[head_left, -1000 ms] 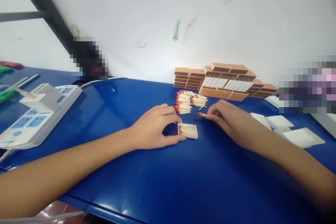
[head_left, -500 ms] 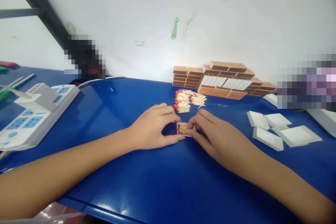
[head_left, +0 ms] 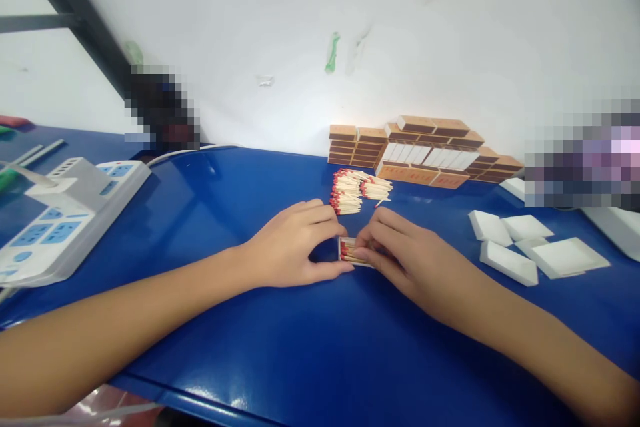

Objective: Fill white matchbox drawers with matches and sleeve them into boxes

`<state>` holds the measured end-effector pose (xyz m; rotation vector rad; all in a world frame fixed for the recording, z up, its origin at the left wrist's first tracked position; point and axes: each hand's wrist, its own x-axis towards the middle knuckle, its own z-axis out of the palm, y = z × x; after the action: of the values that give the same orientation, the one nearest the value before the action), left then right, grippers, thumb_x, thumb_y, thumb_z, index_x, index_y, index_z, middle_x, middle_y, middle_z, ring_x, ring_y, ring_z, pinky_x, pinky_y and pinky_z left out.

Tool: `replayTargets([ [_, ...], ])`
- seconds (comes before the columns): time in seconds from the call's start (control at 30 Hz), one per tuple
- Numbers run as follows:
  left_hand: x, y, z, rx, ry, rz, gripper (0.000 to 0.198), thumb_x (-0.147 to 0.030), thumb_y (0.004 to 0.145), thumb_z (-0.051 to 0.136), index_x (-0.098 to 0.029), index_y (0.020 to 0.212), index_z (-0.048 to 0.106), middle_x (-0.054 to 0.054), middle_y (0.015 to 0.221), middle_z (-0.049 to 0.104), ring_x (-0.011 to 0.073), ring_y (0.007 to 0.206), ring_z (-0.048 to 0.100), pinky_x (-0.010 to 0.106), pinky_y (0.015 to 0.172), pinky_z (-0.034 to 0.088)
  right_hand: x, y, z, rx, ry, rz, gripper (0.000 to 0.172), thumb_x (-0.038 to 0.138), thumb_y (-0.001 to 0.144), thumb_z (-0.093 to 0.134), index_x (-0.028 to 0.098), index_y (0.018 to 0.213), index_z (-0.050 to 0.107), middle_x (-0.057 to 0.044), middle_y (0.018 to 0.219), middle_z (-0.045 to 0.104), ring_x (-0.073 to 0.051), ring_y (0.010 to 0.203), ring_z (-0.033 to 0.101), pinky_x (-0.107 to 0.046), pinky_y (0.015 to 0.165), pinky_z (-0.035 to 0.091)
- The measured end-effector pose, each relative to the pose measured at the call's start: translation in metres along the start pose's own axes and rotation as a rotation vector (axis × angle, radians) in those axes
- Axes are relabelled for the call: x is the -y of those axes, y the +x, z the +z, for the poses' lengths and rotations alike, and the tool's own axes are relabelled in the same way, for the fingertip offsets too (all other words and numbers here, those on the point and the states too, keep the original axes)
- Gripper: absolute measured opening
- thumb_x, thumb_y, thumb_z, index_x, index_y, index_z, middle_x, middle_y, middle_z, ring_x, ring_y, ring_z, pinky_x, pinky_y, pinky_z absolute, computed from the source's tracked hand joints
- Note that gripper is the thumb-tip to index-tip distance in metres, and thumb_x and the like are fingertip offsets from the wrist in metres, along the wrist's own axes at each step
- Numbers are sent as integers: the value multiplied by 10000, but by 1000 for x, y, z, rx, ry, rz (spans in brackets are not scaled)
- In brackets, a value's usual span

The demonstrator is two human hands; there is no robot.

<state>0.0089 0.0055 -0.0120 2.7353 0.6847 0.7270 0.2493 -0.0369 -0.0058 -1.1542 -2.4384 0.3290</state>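
On the blue table, a small white matchbox tray (head_left: pixel 340 240) lies between my hands, with red-tipped matches (head_left: pixel 349 252) inside it. My left hand (head_left: pixel 293 243) curves around the tray's left end, its thumb at the near side and fingers at the far side. With fingers pinched together, my right hand (head_left: pixel 400 247) reaches into the tray's right part, on the matches there. Its fingertips cover that end of the tray. Just behind the hands sits a pile of loose matches (head_left: pixel 347 192), with one single match (head_left: pixel 383 201) at its right edge.
Stacked brown matchboxes (head_left: pixel 430 153) stand against the white wall (head_left: pixel 280 27). Several white trays (head_left: pixel 510 261) lie at the right. At the left rests a white power strip (head_left: pixel 100 213) with a plug and cable. Blurred patches hide something at both sides.
The tray has shifted slightly toward me and to the right. My right fingers have moved a little left over the matches. My left hand keeps its place around the tray.
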Motion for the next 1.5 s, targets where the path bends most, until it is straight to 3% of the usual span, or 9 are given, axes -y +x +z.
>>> replayTargets([
  [0.13, 0, 0, 0, 2, -2, 12, 340, -451, 952, 738, -142, 1093, 720, 95, 1027, 720, 236, 959, 661, 394, 899, 533, 1, -1, -2, 19, -60, 9, 165, 287, 1077, 524, 214, 980, 636, -48, 971, 631, -169, 740, 632, -312, 662, 503],
  [0.37, -3, 0, 0, 21, 27, 38, 290, -450, 973, 706, -160, 982, 705, 79, 977, 711, 222, 920, 647, 376, 885, 525, 6, -1, -1, 35, 85, -37, 148, 240, 1070, 535, 232, 1051, 681, -41, 1004, 621, -149, 770, 631, -298, 691, 515],
  [0.6, -3, 0, -1, 13, 14, 53, 305, -430, 975, 711, -142, 1074, 723, 82, 991, 716, 222, 931, 659, 373, 885, 534, 8, 0, -3, 41, 154, 6, 101, 172, 1008, 610, 227, 994, 693, -28, 977, 616, -130, 762, 611, -266, 671, 490],
  [0.9, -2, -1, 1, 6, 13, 73, 300, -421, 969, 710, -141, 1076, 722, 80, 979, 716, 218, 910, 657, 374, 871, 538, 16, 0, -7, 119, 200, 127, 172, 254, 1038, 568, 225, 919, 690, -21, 904, 607, -125, 696, 571, -268, 617, 482],
  [1.23, -2, -1, 1, 13, 26, 90, 290, -430, 956, 712, -153, 1043, 720, 80, 968, 711, 220, 900, 652, 368, 861, 542, 17, -1, -7, 176, 180, 107, 215, 306, 1079, 520, 225, 942, 665, -27, 948, 616, -136, 732, 596, -286, 638, 485],
  [1.5, -3, -2, 2, 14, 20, 73, 320, -464, 951, 724, -155, 1033, 730, 73, 960, 704, 218, 904, 651, 372, 854, 544, 11, -1, -7, 145, 176, 104, 198, 318, 1069, 539, 237, 959, 684, -34, 965, 634, -146, 753, 609, -294, 643, 496],
])
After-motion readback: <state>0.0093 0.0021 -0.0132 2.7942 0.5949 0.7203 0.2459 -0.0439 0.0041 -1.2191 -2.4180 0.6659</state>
